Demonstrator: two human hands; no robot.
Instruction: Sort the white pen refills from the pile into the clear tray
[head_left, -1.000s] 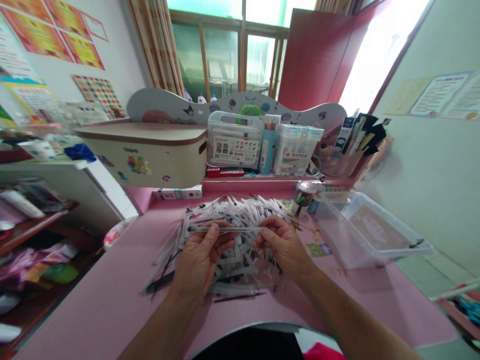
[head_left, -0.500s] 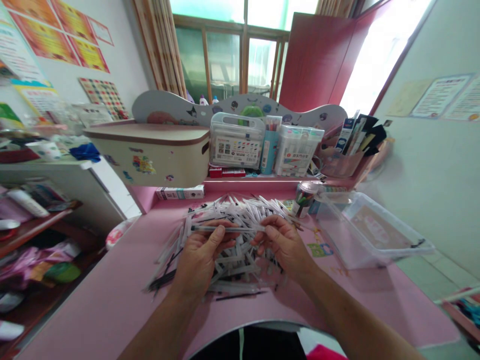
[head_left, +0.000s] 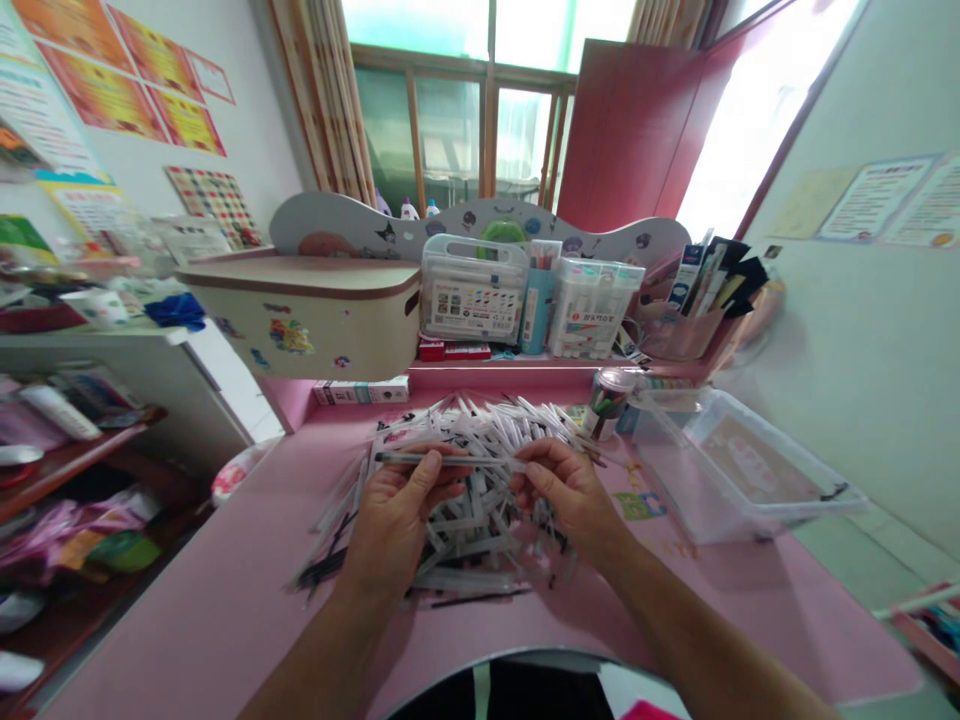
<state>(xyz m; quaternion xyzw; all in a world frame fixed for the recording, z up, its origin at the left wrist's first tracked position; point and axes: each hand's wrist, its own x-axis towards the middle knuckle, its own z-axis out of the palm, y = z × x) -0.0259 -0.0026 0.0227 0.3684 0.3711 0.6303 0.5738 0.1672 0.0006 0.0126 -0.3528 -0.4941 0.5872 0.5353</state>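
Note:
Between my two hands a slim pen [head_left: 480,461] lies nearly level, with a dark end at the left and a clear, pale end at the right. My left hand [head_left: 409,505] is closed on its dark part, thumb on top. The fingertips of my right hand [head_left: 559,485] pinch the pale right end. Below and behind both hands spreads a large heap of clear and white pen parts [head_left: 480,525], mixed with thin black pieces. Whether the pen is one piece or two joined parts is too small to tell.
The pink desk [head_left: 247,560] carries a clear plastic bin [head_left: 697,480] at the right and a jar of pens [head_left: 609,400] behind the heap. On the shelf stand a lidded beige box [head_left: 315,325], a marker case [head_left: 474,290] and a pen holder [head_left: 679,330].
The view has tilted up slightly, so the scene sits a little lower. Both hands keep their hold on the pen, and the right hand has shifted slightly left.

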